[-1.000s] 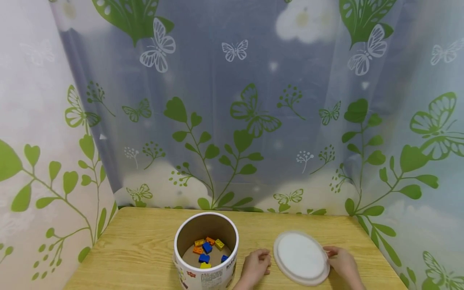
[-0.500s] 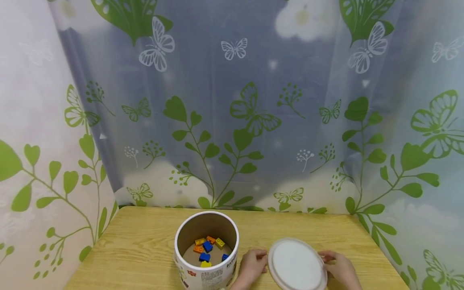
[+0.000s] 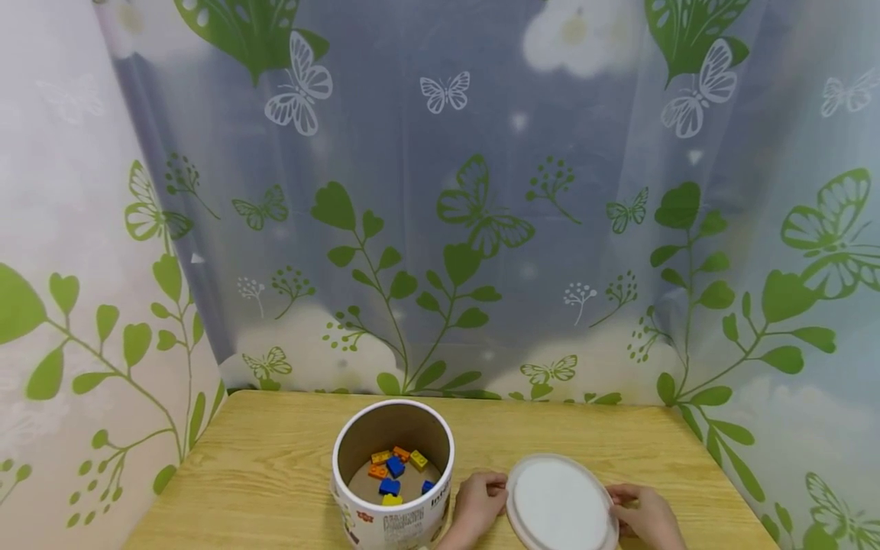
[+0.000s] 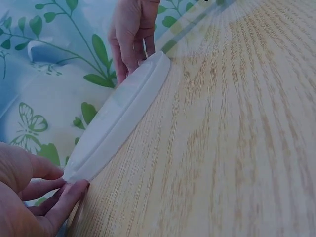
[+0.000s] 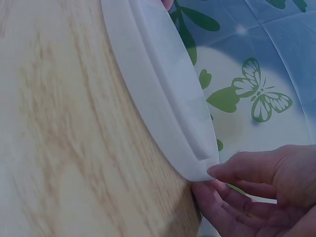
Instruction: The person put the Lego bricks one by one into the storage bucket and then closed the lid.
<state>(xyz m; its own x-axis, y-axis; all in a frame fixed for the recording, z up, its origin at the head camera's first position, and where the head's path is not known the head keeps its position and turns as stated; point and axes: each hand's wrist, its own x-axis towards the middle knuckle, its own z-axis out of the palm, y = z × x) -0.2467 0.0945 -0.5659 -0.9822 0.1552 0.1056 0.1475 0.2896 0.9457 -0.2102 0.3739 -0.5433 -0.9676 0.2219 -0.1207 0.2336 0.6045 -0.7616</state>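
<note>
A round white lid [image 3: 562,500] lies right of the tub, close over the wooden table. My left hand [image 3: 479,504] pinches its left rim; in the left wrist view, thumb and fingertips [image 4: 74,190] meet at the lid's near end. On the opposite side, my right hand [image 3: 642,513] grips the rim. The right wrist view has the thumb [image 5: 242,168] on the lid's edge and the other fingers curled under it. Left of my left hand stands a white cardboard tub [image 3: 406,527], with several toy bricks [image 3: 389,486] in blue, yellow and orange on its floor.
The wooden table [image 3: 275,458] reaches back to a hanging printed sheet [image 3: 385,229] with butterflies and leaves. Similar patterned sheets [image 3: 777,405] close off the left and right sides. The tub's open top faces up, close to my left forearm.
The lid has come nearer to me and slightly left. My left hand, apart from the lid one second ago, now holds its left rim. The tub stays put.
</note>
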